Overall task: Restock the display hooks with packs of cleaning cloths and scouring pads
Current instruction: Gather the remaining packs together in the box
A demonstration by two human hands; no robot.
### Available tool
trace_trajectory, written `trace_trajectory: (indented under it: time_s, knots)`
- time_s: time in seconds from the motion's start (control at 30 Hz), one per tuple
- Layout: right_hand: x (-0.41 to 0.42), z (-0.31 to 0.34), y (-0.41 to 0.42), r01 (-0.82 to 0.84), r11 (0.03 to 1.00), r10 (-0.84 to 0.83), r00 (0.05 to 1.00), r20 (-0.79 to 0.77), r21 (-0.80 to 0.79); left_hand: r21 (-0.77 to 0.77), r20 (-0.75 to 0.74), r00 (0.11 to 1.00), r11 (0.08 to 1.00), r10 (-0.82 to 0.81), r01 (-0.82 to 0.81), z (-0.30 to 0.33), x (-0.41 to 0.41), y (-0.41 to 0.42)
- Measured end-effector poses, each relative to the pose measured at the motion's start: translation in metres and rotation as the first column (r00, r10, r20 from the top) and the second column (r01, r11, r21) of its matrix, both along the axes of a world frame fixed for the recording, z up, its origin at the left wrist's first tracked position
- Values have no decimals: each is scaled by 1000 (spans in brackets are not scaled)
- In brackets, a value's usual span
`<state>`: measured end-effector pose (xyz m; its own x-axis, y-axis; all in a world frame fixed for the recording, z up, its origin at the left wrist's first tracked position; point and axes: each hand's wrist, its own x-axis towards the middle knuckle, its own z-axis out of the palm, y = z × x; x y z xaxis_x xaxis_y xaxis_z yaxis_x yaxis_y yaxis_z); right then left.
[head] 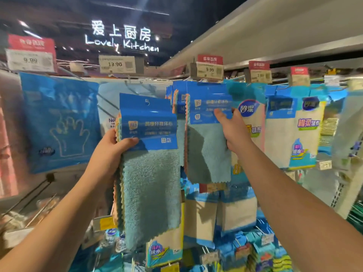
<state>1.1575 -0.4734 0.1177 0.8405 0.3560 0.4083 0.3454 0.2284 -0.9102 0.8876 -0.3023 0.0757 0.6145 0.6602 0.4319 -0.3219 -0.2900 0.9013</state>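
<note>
Left hand grips a stack of microfibre cloth packs by the left edge, thumb across the blue header card; the stack is held upright in front of the display, clear of the hooks. Right hand holds the front hanging cloth pack of the same kind, fingers curled round its right edge at the header. That pack hangs with several identical ones behind it under the 9.99 price tag.

Surroundings: a large blue glove pack hangs to the left, partly hidden by the held stack. To the right hang white-and-blue cloth packs, close beside the right wrist. Lower rows carry beige cloth packs and yellow-green scouring pads, partly blocked by the forearms.

A pale shelf runs overhead at right. Dark ceiling behind, with a lit "Lovely Kitchen" sign. A 13.90 price tag is mounted at centre.
</note>
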Motion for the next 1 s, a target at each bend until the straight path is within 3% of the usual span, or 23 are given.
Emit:
trace_trajectory:
  time_s: [0.33, 0.5, 0.7, 1.0]
  knots:
    - [25, 24, 20, -112, 991, 113, 994, -5, 67, -11, 75, 997, 1000, -29, 30, 14, 23, -25]
    - [32, 20, 31, -81, 997, 81, 997, -17, 0, 3, 100, 993, 998, -55, 55, 23, 27, -28]
    - [37, 21, 53, 66, 982, -51, 995, 85, -179, -3, 111, 992, 998, -55, 56, 22, 30, -28]
    - [38, 24, 88, 79, 953, -76, 997, 22, -293, -56, 105, 994, 998, -29, 35, 18, 31, -22]
